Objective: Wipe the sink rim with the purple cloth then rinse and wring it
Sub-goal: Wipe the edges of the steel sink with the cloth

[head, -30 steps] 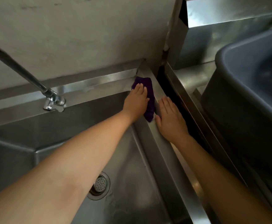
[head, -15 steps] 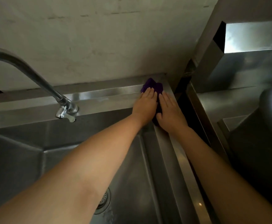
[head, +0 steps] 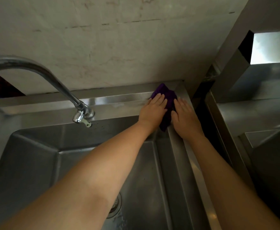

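Observation:
The purple cloth (head: 169,100) lies crumpled on the far right corner of the steel sink rim (head: 116,103), one end hanging over the inner edge. My left hand (head: 152,110) lies flat on the cloth's left part, fingers together and pointing to the wall. Beside it my right hand (head: 185,117) presses flat on the right rim, its thumb side touching the cloth. Most of the cloth is hidden under and between the hands.
A curved chrome tap (head: 56,85) arches over the back rim at the left. The deep basin has a drain strainer (head: 115,207) near the bottom. A steel counter (head: 252,117) stands to the right across a dark gap. A stained wall rises behind.
Both hands slid the cloth along the right rim up into the back corner, and the right hand closed in against the cloth. The view tilted up and left.

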A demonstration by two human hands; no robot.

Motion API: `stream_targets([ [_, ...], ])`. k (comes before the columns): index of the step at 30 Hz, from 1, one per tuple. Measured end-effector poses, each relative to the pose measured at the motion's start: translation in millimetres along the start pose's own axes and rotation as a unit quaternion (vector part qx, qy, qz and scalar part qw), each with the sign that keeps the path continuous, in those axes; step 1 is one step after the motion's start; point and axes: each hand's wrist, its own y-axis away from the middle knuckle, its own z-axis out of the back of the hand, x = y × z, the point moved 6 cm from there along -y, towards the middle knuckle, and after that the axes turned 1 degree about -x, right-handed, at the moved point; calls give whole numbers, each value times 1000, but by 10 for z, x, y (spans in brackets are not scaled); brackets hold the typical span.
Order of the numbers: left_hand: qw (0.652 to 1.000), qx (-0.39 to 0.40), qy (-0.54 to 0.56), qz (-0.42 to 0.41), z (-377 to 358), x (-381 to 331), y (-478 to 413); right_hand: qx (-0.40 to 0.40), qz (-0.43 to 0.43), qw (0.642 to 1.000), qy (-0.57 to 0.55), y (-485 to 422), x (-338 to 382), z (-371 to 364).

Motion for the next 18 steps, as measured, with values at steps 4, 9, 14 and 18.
stream_targets([
  [4, 1000, -1, -19, 17, 30, 111, 108, -2, 13, 999, 39, 4, 15, -1],
  [9, 999, 0, -9, 50, 43, 312, 267, -2, 18, 996, 86, 14, 20, -47],
  [14, 997, 1, -4, 82, 105, 617, 524, -4, 32, 994, 106, 20, 25, -63],
  [18, 991, 6, 0, 134, 159, 904, 735, -4, 27, 994, 106, 31, 45, -71],
])
